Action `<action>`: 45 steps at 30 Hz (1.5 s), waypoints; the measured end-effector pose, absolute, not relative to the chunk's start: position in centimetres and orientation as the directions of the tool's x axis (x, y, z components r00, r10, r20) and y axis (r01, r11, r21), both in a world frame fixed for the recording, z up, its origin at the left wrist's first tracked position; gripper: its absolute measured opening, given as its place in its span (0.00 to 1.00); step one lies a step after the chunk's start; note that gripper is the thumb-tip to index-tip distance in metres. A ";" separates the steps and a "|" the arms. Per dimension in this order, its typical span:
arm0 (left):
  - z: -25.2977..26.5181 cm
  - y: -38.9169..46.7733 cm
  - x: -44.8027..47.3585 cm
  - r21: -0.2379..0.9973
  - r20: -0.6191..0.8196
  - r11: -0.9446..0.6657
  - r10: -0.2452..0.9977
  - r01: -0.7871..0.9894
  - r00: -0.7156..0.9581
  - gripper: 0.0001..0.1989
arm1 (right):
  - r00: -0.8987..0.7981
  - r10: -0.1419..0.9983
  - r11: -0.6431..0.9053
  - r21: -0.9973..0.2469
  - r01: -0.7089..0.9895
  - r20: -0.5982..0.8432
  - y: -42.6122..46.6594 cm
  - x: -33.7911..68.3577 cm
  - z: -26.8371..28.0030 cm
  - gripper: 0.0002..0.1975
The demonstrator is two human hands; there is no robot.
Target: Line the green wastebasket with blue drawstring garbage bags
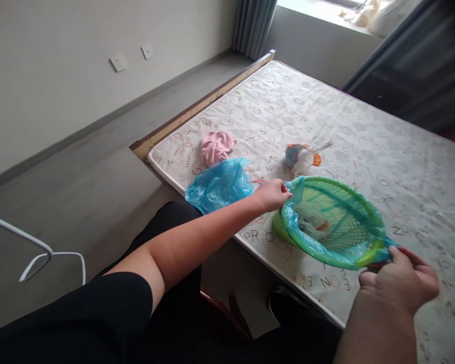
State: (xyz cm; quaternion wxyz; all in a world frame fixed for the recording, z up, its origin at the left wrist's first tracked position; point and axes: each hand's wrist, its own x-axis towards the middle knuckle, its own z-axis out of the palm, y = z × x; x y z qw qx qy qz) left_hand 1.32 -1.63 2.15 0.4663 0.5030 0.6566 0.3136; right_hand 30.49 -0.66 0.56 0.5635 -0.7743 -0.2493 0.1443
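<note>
A green lattice-sided wastebasket (354,189) is tilted over the mattress, its open mouth facing me. A thin blue plastic bag (296,194) lines it and folds over its rim. My left hand (273,194) pinches the bag at the left side of the rim. At the right side, my right hand (404,278) is closed on the gathered blue plastic beside the rim; its fingers are partly hidden. Crumpled whitish plastic (311,217) with an orange-red patch shows inside the basket.
On the letter-patterned mattress (269,108) lie a crumpled blue plastic bag (223,184), a pink cloth (215,146) and a clear bag with orange and blue contents (301,157). A wooden bed frame (208,102) edges it. White bent tubing (18,233) stands at left.
</note>
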 end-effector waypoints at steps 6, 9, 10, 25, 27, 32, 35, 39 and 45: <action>2.1 -1.6 2.0 0.880 -0.439 0.453 0.891 0.144 -0.116 0.02 | 0.846 0.506 -0.050 -0.973 0.223 0.168 -1.1 29.1 0.8 0.13; 2.0 -2.2 2.6 0.851 -0.207 0.254 0.966 0.460 -0.152 0.03 | 0.731 0.650 -0.141 -0.912 0.385 0.208 -1.9 28.4 1.7 0.13; 2.1 -2.3 2.7 0.841 -0.169 0.221 0.974 0.493 -0.149 0.03 | 0.671 0.719 -0.202 -0.870 0.449 0.180 -2.2 28.4 2.1 0.12; 3.8 -1.6 5.3 0.926 -0.373 0.376 0.910 -0.020 -0.181 0.07 | 0.523 0.822 -0.182 -0.767 0.615 0.225 -2.3 29.7 2.2 0.07; 3.7 -2.0 6.0 0.855 -0.508 0.494 0.858 -0.156 -0.069 0.07 | 0.451 0.846 -0.190 -0.628 0.754 0.285 -3.1 28.8 2.2 0.08; 2.7 -3.2 8.4 0.770 -0.557 0.525 0.830 -0.363 0.020 0.08 | 0.314 0.800 -0.052 -0.463 0.885 0.511 -4.1 26.3 2.0 0.13; 1.9 -3.8 8.9 0.893 -0.450 0.448 0.893 -0.049 -0.031 0.08 | 0.219 0.860 0.016 -0.454 0.891 0.461 -4.1 25.7 1.7 0.15; 1.8 -4.0 8.5 0.904 -0.281 0.257 0.959 0.341 0.024 0.08 | 0.199 0.926 0.056 -0.639 0.767 0.320 -3.8 25.0 0.7 0.17; 2.6 -4.8 10.5 0.922 -0.332 0.354 0.931 -0.155 0.153 0.08 | 0.251 0.968 -0.011 -1.000 0.028 -0.004 -3.6 22.1 1.1 0.13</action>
